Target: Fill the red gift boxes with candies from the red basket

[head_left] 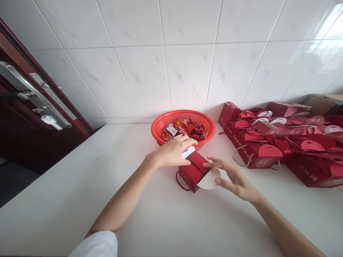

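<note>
A small red paper candy box (191, 169) stands on the white countertop, with a red cord loop at its left side. Its pale-lined rounded end flap (210, 179) is folded outward toward me. My left hand (175, 151) grips the far left part of the box, thumb on the near side, partly covering a white-lined flap (188, 152). At the right, my right hand (233, 178) has its fingers apart. Its index fingertip and thumb touch the box around the outward flap. The inside of the box is mostly hidden.
Just behind the box sits a red plastic basket (183, 116) containing several wrapped candies (187, 127). Many similar red boxes (246, 148) crowd the right side against the tiled wall (190, 71). On the left is a dark red door (26, 117) with keys in its lock.
</note>
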`<action>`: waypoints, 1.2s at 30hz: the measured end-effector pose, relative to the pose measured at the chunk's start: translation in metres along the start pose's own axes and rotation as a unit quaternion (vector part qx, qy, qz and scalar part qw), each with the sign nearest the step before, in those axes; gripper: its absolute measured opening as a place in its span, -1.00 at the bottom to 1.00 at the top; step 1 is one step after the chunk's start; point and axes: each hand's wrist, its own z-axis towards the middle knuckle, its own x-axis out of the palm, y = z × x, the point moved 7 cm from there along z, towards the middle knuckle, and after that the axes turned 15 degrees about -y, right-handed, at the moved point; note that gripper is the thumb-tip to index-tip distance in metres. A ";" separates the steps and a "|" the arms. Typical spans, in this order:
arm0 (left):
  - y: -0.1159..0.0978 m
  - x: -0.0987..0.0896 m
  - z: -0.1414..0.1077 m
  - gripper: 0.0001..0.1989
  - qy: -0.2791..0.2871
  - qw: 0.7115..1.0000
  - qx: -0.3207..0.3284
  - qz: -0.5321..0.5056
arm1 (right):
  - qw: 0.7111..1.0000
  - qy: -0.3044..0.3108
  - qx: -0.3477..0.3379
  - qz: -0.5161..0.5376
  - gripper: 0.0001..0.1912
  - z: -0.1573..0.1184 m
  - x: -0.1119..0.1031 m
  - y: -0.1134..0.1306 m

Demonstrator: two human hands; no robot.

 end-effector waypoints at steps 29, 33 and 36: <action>-0.038 0.038 -0.011 -0.41 0.067 0.996 0.032 -0.039 | 0.973 -0.190 0.128 -0.023 -0.56 0.007 -0.007 -0.025; -0.036 0.037 -0.009 -0.42 0.069 0.996 0.029 -0.047 | 0.957 -0.230 0.176 -0.024 -0.57 0.006 -0.018 -0.033; -0.029 0.037 -0.005 -0.45 0.059 0.996 0.024 -0.056 | 0.950 -0.255 0.182 0.015 -0.62 0.006 -0.026 -0.037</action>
